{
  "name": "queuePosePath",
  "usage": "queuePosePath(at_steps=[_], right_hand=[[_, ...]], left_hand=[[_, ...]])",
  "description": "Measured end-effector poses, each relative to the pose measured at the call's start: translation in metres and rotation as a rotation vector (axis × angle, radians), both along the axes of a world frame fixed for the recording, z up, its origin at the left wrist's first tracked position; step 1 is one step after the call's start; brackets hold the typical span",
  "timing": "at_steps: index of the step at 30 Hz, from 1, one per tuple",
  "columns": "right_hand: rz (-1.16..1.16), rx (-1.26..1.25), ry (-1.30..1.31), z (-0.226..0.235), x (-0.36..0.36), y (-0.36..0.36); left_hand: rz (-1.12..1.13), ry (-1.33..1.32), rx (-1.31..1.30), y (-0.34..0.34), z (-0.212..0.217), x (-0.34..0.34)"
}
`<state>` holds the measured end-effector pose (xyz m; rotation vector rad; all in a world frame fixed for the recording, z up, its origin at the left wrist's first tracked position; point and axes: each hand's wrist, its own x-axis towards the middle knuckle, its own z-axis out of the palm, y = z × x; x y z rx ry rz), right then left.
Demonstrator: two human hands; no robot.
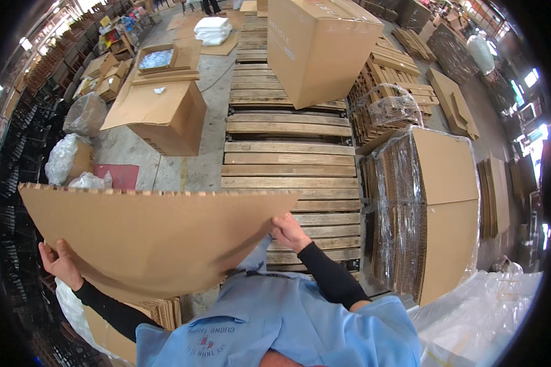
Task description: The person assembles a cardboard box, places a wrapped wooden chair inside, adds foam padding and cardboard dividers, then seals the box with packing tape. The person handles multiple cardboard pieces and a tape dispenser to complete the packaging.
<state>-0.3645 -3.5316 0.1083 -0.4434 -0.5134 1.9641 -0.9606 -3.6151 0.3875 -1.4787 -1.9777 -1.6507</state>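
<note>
A large brown cardboard sheet (153, 235) is held up in front of my body, bowed along its lower side. Its thick, ragged-looking edge runs across the top. My left hand (61, 266) supports the sheet at its left edge, with the thumb on the near face and the fingers partly hidden. At the right end, my right hand (289, 231) grips the corner with curled fingers. Beyond that corner lies a slatted wooden conveyor or platform (291, 165), partly covered by the sheet.
A tall closed carton (315, 52) stands at the far end of the slats. Plastic-wrapped flat cardboard (450, 214) is stacked on the right. Another carton (159, 116) sits on the floor at left, near bagged plastic (64, 159). More flat cardboard (162, 312) lies under my left arm.
</note>
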Motion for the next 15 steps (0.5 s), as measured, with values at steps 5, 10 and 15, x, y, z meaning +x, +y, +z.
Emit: queuePosePath(at_steps=[5, 10, 15], right_hand=[[-0.114, -0.075, 0.037, 0.019, 0.011, 0.119], [-0.282, -0.122, 0.084, 0.018, 0.043, 0.24], [-0.285, -0.201, -0.13, 0.007, 0.073, 0.379]], left_hand=[[-0.2, -0.15, -0.212, 0.141, -0.009, 0.004], [-0.346, -0.323, -0.705, 0.252, -0.053, -0.012], [-0.356, -0.306, -0.609, 0.334, -0.074, 0.007]])
